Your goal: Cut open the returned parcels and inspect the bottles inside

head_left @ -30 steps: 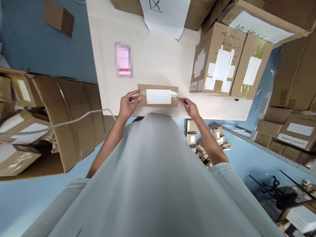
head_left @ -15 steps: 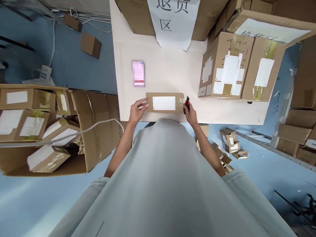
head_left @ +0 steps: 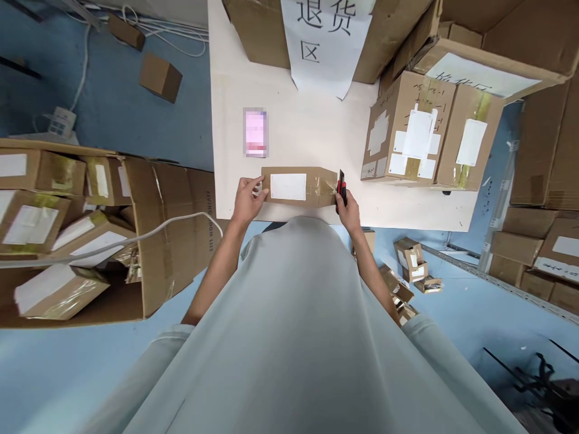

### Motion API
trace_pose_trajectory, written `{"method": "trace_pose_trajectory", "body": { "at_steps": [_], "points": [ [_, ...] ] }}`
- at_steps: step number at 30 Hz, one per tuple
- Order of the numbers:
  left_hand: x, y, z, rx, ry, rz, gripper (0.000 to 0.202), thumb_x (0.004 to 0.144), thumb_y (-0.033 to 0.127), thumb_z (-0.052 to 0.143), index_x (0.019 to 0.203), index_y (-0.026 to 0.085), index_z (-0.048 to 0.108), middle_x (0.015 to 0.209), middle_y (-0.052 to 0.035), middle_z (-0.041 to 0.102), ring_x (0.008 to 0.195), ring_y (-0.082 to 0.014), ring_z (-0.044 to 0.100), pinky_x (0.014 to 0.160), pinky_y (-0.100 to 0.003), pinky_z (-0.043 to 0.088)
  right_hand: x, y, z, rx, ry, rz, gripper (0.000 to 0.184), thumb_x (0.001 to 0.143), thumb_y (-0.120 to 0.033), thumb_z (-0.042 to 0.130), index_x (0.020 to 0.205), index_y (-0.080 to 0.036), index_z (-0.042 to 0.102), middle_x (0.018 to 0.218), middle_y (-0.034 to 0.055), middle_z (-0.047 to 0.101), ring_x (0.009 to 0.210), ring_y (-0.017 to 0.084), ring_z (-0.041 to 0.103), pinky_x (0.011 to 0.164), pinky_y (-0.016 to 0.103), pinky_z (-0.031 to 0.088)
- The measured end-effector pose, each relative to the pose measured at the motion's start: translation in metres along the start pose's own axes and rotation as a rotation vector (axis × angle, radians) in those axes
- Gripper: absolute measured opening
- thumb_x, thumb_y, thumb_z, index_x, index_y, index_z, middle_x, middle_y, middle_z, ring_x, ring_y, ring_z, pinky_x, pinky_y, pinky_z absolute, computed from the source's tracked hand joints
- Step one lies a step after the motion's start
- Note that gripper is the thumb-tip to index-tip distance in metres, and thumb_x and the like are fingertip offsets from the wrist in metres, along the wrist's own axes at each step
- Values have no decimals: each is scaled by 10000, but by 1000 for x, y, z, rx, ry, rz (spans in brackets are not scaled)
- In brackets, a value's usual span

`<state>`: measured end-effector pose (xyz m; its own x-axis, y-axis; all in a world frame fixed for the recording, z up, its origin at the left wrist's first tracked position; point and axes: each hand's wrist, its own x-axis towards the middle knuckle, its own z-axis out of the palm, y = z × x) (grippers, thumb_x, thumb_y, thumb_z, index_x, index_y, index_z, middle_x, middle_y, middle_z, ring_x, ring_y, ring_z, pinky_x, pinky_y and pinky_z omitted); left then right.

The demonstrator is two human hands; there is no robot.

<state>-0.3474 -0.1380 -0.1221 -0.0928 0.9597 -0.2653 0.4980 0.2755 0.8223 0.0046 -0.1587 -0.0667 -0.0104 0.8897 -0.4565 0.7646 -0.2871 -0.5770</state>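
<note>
A small flat cardboard box (head_left: 316,187) with a white label and clear tape lies at the near edge of the pale table (head_left: 298,144). My left hand (head_left: 248,198) grips the box's left end with its fingers curled. My right hand (head_left: 347,211) is closed on a red and black utility knife (head_left: 341,187), which stands upright against the box's taped right end.
A pink phone (head_left: 256,132) lies behind the box. Large labelled cartons (head_left: 429,132) crowd the table's right side, and a paper sign (head_left: 325,42) hangs from cartons at the back. An open carton of parcels (head_left: 81,235) stands at the left. Small boxes (head_left: 411,265) litter the blue floor.
My right hand turned the knife from lying low beside the box to upright against its right end. The box's right end now looks lifted or opened. My view shifted forward.
</note>
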Motion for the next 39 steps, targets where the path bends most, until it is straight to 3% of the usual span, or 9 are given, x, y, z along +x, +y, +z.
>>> {"method": "trace_pose_trajectory", "body": {
  "at_steps": [5, 8, 11, 17, 22, 26, 30, 35, 39],
  "points": [
    [2, 16, 37, -17, -94, 34, 503, 980, 345, 655, 1457, 213, 744, 1161, -100, 693, 1003, -239, 691, 930, -388, 631, -21, -32, -30, -35, 167, 9, 627, 1174, -599, 203, 1456, -233, 627, 1122, 131, 778, 995, 307, 724, 905, 400, 593],
    [1, 26, 62, -42, -178, 30, 503, 955, 307, 657, 1438, 193, 743, 1187, -118, 716, 1003, -253, 711, 929, -408, 630, -22, -49, -46, -129, 198, -39, 664, 1192, -589, 153, 1565, -247, 583, 1216, 156, 780, 1107, 330, 746, 965, 429, 601],
    [0, 29, 74, -62, -251, 3, 461, 933, 303, 692, 1375, 195, 766, 1246, -139, 752, 994, -265, 731, 964, -443, 634, -19, -62, -55, -229, 202, -110, 666, 1202, -547, 147, 1597, -234, 582, 1308, 187, 762, 1210, 350, 741, 1017, 455, 602],
    [3, 39, 46, -182, -123, 12, 450, 995, 397, 720, 1402, 206, 754, 1358, -143, 784, 1085, -249, 761, 988, -409, 648, -37, -87, -64, -330, 242, -121, 676, 1202, -550, 153, 1683, -260, 529, 1360, 202, 745, 1203, 385, 761, 1000, 514, 619],
    [24, 80, 21, -267, -114, 157, 379, 1053, 428, 725, 1387, 252, 769, 1432, -104, 745, 1222, -258, 749, 1040, -403, 646, -65, -113, -51, -216, 34, -53, 703, 1201, -590, 164, 1801, -279, 357, 1150, 119, 837, 1026, 341, 814, 945, 475, 650],
    [41, 100, 21, -261, -192, 205, 267, 982, 369, 817, 1207, 227, 831, 1294, -87, 784, 1116, -260, 764, 1036, -433, 657, -74, -127, -29, -221, -64, -22, 673, 1204, -550, 276, 1834, -316, 312, 1237, 87, 858, 1027, 343, 830, 945, 472, 655],
    [50, 103, 20, -245, -218, 165, 213, 921, 355, 866, 1090, 226, 855, 1188, -74, 817, 980, -228, 756, 1009, -428, 654, -73, -135, -14, -227, -53, -46, 618, 1208, -432, 323, 1811, -312, 391, 1266, 64, 866, 1020, 314, 837, 937, 414, 649],
    [54, 106, 15, -249, -241, 139, 215, 887, 389, 896, 1034, 235, 860, 1132, -65, 824, 946, -218, 741, 978, -414, 641, -65, -142, -6, -291, -30, -46, 600, 1207, -352, 344, 1791, -251, 437, 1176, 79, 880, 964, 292, 826, 918, 374, 620],
    [57, 106, 16, -249, -250, 132, 238, 876, 415, 905, 1026, 234, 864, 1113, -64, 826, 945, -221, 730, 950, -400, 630, -62, -152, -4, -429, -51, -8, 621, 1213, -344, 323, 1821, -225, 364, 1167, 106, 870, 980, 303, 808, 927, 380, 600]
  ]
}}
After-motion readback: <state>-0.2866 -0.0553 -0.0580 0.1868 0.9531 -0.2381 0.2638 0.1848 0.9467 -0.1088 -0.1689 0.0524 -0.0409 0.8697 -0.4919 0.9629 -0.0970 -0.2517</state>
